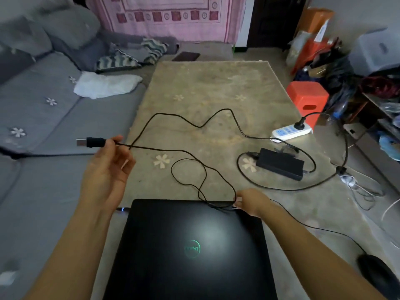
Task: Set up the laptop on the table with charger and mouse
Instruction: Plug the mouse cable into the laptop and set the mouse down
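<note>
A closed black laptop [190, 250] lies on the beige cloth-covered table [207, 89], lid up, close to me. My left hand [108, 167] pinches the mouse cable just behind its USB plug [91, 142], which points left over the sofa. My right hand [249, 202] pinches the same thin cable [184, 151] at the laptop's far right corner. The black mouse [376, 271] rests at the lower right. The black charger brick [280, 163] lies on the table to the right, its cord running to a white power strip [292, 131].
A grey sofa [43, 118] with cushions and a white cloth [106, 84] runs along the left. A red stool [307, 100], bags and clutter crowd the right side. Loose white wires [357, 187] lie beside the table's right edge.
</note>
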Demonstrator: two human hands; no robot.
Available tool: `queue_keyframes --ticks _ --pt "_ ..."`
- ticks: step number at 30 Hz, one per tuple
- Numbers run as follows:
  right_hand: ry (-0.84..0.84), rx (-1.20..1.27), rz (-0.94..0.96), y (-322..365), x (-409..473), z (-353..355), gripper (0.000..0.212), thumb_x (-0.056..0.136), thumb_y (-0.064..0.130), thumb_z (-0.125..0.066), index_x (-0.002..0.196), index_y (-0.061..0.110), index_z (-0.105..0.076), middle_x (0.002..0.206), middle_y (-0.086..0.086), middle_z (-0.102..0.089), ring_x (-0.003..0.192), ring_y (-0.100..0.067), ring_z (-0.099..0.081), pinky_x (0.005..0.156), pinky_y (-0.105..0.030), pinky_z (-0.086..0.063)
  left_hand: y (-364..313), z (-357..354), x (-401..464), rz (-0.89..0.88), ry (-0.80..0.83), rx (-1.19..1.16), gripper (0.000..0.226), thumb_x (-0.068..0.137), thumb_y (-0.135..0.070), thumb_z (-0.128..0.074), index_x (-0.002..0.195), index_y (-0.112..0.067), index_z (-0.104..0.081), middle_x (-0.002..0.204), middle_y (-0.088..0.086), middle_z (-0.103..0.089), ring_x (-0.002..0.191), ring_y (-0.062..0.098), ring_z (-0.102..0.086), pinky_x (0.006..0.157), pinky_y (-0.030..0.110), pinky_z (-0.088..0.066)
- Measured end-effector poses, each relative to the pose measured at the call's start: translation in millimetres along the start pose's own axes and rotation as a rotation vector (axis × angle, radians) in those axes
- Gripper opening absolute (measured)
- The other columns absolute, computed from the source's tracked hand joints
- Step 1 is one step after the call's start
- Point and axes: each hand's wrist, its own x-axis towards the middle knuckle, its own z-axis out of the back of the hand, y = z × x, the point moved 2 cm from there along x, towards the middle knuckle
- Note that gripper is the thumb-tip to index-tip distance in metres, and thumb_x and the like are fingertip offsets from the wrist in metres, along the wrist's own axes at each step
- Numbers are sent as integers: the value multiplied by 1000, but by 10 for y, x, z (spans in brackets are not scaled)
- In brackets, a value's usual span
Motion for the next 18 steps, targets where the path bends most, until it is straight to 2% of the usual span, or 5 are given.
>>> queue_keyframes --ticks 5,7,9,13,18 --pt "-117 28 81 -34 99 78 26 91 24 -46 105 11 -63 108 -16 -65 96 -33 -60 77 -33 -45 -295 180 199 -128 -64 -39 19 85 -38 -45 78 -28 -60 84 -11 -68 91 7 -64 89 30 -50" --pt "-14 66 179 -36 59 7 32 88 36 -52 113 18 -60 110 -11 -59 98 -29 -58 79 -31 -44 -371 259 279 -122 -93 -139 19 87 -36 -44 81 -24 -58 71 -10 -66 74 7 -65 80 28 -56" --pt "-26 -24 228 -39 42 -88 34 85 40 -55 114 22 -58 109 -8 -53 98 -28 -56 82 -35 -46 -343 296 335 -73 -132 -13 27 95 -32 -32 88 -23 -57 54 -12 -54 53 4 -51 66 21 -55" --pt "-246 75 167 4 177 -126 23 89 24 -51 99 9 -65 101 -13 -54 91 -35 -58 78 -37 -45 -105 118 290 76 -82 574 32 99 -29 -27 102 -18 -58 41 -12 -39 36 2 -32 41 16 -29" --pt "-522 281 -92 -80 457 332 22 89 11 -47 97 -5 -60 115 -26 -50 94 -41 -55 81 -38 -44 -80 67 86 118 437 1744 25 94 -34 -42 97 -21 -63 60 -4 -50 51 9 -43 51 25 -33"
